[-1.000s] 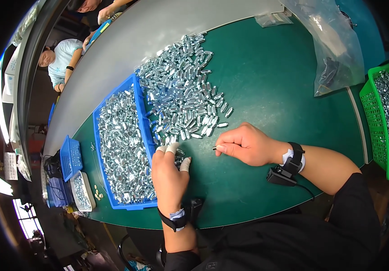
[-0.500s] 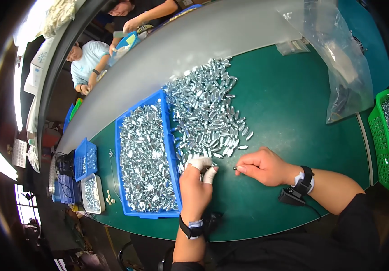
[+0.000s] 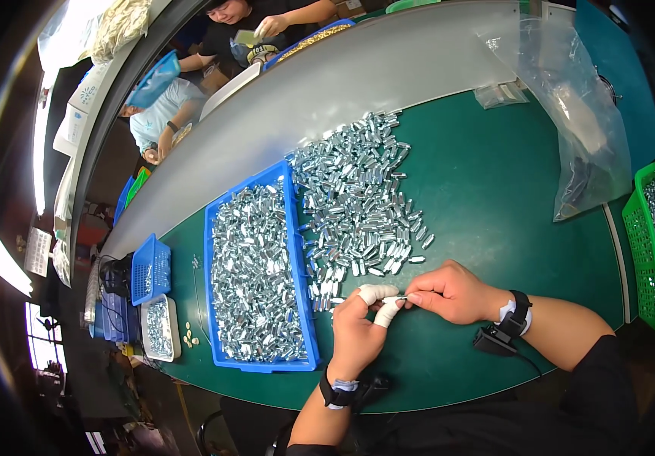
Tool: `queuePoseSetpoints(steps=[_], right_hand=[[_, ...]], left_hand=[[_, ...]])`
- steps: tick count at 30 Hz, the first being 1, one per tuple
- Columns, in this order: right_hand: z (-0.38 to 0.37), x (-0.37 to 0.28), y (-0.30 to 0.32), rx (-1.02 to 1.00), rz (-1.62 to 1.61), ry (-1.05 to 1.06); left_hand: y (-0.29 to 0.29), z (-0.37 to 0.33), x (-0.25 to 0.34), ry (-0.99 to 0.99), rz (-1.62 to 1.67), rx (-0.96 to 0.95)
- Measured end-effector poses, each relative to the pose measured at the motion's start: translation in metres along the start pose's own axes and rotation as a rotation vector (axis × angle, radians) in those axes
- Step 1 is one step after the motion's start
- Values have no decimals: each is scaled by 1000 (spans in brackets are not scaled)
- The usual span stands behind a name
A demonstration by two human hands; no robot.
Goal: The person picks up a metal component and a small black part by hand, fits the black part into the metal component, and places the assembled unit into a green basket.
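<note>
My left hand [image 3: 358, 338], with white tape wrapped on its thumb and a finger, is closed in a pinch. Its fingertips meet those of my right hand [image 3: 456, 295] above the green tabletop. Between them shows a small metal piece [image 3: 403, 297], pinched by my right thumb and forefinger. Whatever lies within the left fingertips is hidden by the tape and fingers. Just beyond the hands spreads a loose heap of shiny silver metal fittings [image 3: 361, 197]. To its left, a blue tray [image 3: 314, 346] is full of similar fittings.
A green basket [image 3: 639, 251] of small metal parts stands at the right edge. Clear plastic bags [image 3: 582, 129] lie at the far right. On the left are a blue basket [image 3: 161, 266] and a white tray [image 3: 177, 334]. Two people work beyond a grey partition [image 3: 418, 53].
My hands have come together from apart, the right bringing its small metal piece to the left fingertips. Beyond the partition, a blue tray has been raised. The whole view has shifted slightly.
</note>
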State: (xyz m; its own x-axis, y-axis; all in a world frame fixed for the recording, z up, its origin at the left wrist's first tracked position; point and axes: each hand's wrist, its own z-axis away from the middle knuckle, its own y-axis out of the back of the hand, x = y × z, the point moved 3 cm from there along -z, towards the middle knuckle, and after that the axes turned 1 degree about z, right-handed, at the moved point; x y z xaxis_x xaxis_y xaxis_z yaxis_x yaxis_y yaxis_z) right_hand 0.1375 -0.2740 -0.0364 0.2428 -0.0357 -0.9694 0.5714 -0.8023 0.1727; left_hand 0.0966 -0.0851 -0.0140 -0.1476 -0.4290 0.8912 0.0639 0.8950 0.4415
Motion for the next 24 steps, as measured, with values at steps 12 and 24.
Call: queuePoseSetpoints(steps=[12,24], right_hand=[[1,-3,3,-105,100,-85],[2,-1,0,-16,70,-34]], left_hand=[[-2,5,-10,108,177,-35],[-18,8,-9,81,197,79]])
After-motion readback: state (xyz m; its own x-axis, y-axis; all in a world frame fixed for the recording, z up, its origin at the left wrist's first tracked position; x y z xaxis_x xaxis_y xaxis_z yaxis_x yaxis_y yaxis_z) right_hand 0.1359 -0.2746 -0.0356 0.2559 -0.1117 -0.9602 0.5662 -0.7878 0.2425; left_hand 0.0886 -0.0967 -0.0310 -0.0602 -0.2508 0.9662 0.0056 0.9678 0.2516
